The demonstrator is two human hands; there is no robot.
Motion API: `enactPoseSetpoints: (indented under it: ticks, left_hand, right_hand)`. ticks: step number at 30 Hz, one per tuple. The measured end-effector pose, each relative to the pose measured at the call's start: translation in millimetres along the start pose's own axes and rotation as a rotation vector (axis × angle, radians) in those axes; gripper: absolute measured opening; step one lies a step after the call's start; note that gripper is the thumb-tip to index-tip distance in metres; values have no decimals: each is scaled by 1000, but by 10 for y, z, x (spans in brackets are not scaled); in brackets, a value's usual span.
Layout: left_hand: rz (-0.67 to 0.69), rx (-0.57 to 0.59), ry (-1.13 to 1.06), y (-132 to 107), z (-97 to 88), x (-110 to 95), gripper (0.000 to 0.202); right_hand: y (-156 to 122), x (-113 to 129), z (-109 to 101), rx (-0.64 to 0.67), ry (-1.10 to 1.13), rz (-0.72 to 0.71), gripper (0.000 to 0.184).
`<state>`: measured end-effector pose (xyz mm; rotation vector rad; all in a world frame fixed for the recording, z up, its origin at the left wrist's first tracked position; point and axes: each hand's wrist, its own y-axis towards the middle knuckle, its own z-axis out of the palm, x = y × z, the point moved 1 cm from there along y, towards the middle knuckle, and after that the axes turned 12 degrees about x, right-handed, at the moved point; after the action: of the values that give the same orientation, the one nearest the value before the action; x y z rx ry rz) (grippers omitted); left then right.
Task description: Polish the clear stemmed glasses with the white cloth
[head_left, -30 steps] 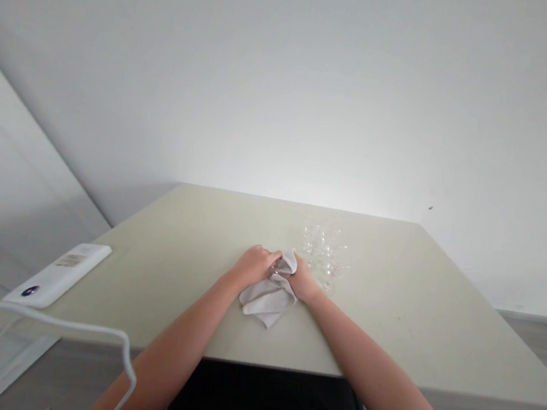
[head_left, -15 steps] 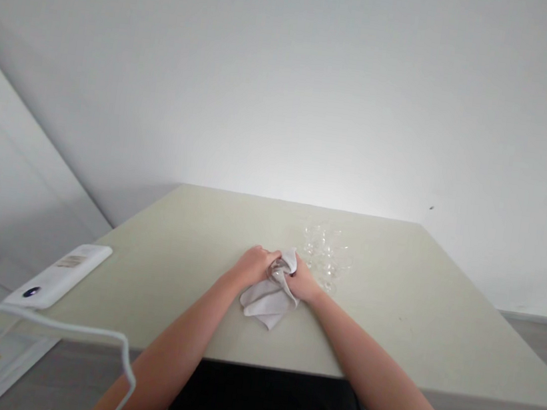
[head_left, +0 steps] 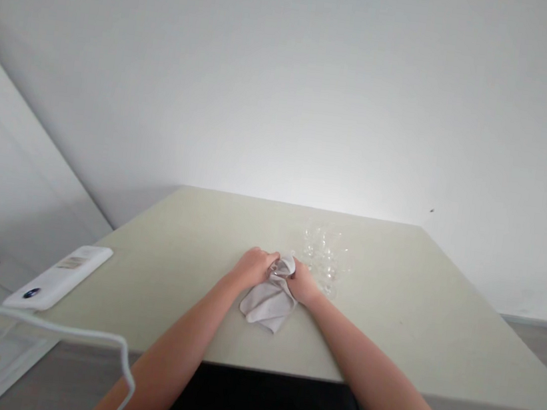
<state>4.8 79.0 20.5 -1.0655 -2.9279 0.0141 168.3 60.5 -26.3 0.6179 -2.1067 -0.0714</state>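
My left hand [head_left: 255,266] is closed on the left side of a clear drinking glass [head_left: 276,268], whose round rim partly shows. Opposite it, my right hand [head_left: 304,283] is closed on a pale grey cloth [head_left: 268,305], which is tucked against and partly into the glass. The loose end of the cloth hangs toward me over the table. My fingertips are largely hidden by the cloth and glass. Just beyond my right hand stands a cluster of several clear glasses [head_left: 321,255], their outlines faint.
The pale table [head_left: 171,252] meets a white wall [head_left: 287,99] at its far edge. A white device with a round dark button [head_left: 60,276] lies at the left edge. A white cable [head_left: 60,326] crosses the lower left, near a white cabinet [head_left: 18,151].
The cloth has shifted and its folds have opened around the glass; my right hand has turned slightly. My left hand stays in nearly the same place.
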Motion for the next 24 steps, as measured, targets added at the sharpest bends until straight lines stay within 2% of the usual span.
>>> enactPoseSetpoints:
  ticks: [3,6,14,19,24]
  left_hand:
    - [-12,11,-35,-6,0,17,17]
    - [-9,16,-70,-13,-7,16,17]
    - [21,13,-134,-13,23,22,16]
    - [25,-5,-158,4,67,43,16]
    - [3,-43,-149,1,74,45,15]
  right_hand:
    - [2,3,14,-1,50,14,26]
    - [-7,35,7,-4,52,42,31]
    - [-16,101,-24,-30,58,82,22]
    - [-4,75,-40,-24,83,88,8]
    - [7,42,-31,-27,70,113,17]
